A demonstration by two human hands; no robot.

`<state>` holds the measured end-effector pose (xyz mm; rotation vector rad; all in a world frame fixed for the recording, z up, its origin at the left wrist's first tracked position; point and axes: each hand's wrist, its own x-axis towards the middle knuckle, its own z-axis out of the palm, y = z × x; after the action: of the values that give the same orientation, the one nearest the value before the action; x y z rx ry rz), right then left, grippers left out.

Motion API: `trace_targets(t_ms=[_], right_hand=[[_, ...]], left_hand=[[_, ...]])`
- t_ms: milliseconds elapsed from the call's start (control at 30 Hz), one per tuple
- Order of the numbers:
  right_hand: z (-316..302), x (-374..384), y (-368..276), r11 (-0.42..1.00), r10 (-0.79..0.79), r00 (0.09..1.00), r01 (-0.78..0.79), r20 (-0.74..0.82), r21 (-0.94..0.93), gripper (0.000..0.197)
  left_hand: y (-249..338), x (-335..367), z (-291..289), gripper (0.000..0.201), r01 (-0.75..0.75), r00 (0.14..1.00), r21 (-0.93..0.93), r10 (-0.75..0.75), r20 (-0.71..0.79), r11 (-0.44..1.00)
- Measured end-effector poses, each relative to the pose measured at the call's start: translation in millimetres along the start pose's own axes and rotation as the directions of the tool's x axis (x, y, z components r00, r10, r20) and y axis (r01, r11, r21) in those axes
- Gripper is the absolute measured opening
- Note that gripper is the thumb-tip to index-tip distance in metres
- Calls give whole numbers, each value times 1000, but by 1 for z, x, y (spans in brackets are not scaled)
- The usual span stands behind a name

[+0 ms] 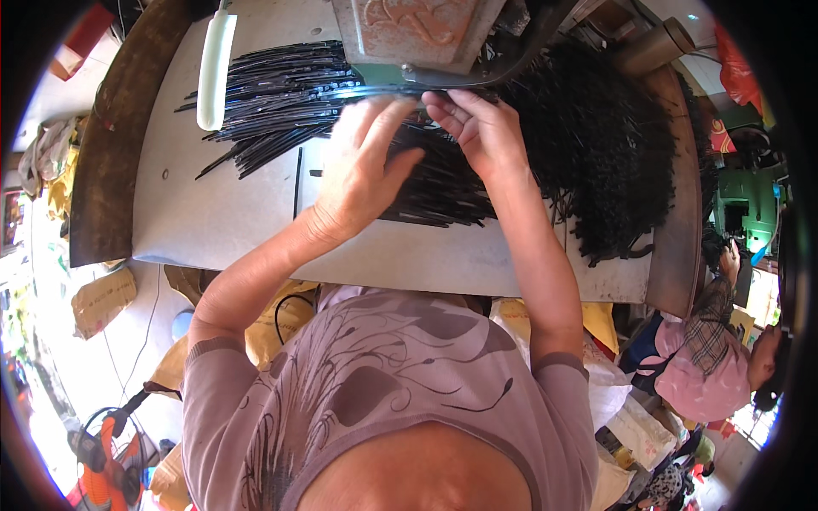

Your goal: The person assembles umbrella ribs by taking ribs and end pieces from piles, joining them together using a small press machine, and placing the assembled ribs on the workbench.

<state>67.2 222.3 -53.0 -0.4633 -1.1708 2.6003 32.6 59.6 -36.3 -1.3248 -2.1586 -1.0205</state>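
My left hand [362,166] reaches over the metal worktop to a layered bundle of thin black strips [285,89]. Its fingers are stretched out, with the thumb apart, and motion smears the tips. Just below the machine's lower edge, my right hand [486,132] has thumb and fingers pinched together. Something dark and thin is at those fingertips, too small to make out. The machine head [413,34], grey with a worn reddish raised pattern, stands right above both hands. More black strips [439,175] lie beneath and between my hands.
A large tangled heap of black strips [613,145] covers the right of the worktop [256,221]. A white lamp bar [216,72] hangs at left. Curved brown boards [106,136] edge the table. Another person [703,366] sits at right; an orange fan [104,460] stands lower left.
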Motion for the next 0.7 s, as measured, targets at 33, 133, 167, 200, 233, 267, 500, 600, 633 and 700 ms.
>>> trace_targets(t_ms=[33,133,167,200,233,267,500,600,633,700], right_hand=[[-2,2,2,998,-31,999,32,-34,48,16],[-4,5,2,997,-10,999,14,-49,82,15],[-5,5,2,995,-6,998,12,-55,95,15],[-5,7,2,995,-9,999,14,-54,94,15],[-4,8,2,995,-9,998,14,-57,94,15],[-4,9,2,995,-8,998,14,-59,95,15],[5,9,6,996,-17,999,21,-45,82,21],[4,9,7,996,-24,997,30,-70,84,21],[4,9,7,996,-30,996,37,-83,84,21],[4,6,9,994,-27,995,36,-93,98,21]], left_hand=[[-1,0,0,34,-1,1000,0,1,0,1000],[-9,5,3,27,809,439,-582,-569,695,-87],[-21,5,6,28,748,438,-625,-540,718,-225],[-29,10,8,28,713,425,-646,-562,709,-275],[-34,14,9,28,674,411,-664,-583,701,-323],[-38,18,11,25,630,415,-687,-591,691,-361],[-53,23,17,16,613,405,-726,-664,629,-313],[-53,24,19,15,609,426,-739,-668,610,-287],[-51,25,22,15,609,410,-735,-675,614,-298],[-49,24,22,14,610,394,-729,-680,619,-310]])
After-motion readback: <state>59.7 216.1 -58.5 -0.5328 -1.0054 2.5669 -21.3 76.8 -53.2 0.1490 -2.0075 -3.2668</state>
